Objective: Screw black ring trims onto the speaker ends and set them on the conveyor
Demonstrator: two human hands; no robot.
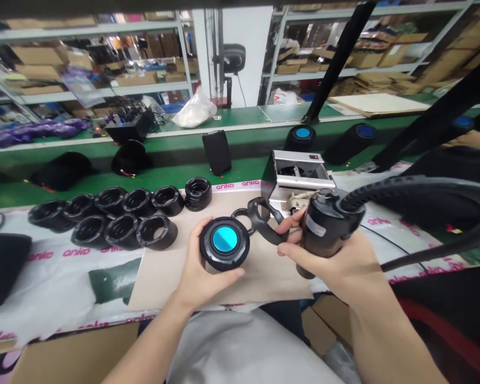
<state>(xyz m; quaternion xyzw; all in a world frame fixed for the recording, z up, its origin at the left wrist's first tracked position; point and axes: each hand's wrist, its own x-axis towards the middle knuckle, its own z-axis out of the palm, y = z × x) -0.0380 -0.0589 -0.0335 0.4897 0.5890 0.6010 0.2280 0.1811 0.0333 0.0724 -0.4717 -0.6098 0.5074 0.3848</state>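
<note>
The cardboard sheet [278,274] lies on the bench [250,160], over a white wrapping film [60,288] printed "anko" in pink. Above the sheet, the left hand [200,282] is curled round a black cylindrical speaker [225,242], its shiny blue disc facing up and the thumb along the near side. Over the sheet's right edge, the right hand [342,266] is closed round a black corded power tool [324,226]; its thumb and a fingertip also pinch a curved black band [264,226]. A thin black ring [242,210] shows on the sheet, partly hidden behind the speaker.

To the left of the sheet and onto its left part, black collars [157,232] stand in two rows, six behind and three in front, the farthest right looking like a stack. At the sheet's far right corner sits a silver-and-black screw feeder [278,184]. Beyond the sheet, a black speaker body [216,152] stands upright; farther right are two cylinders with blue ends [300,140]. Beyond and left of the sheet lie two black housings [130,157] with small wires showing.
</note>
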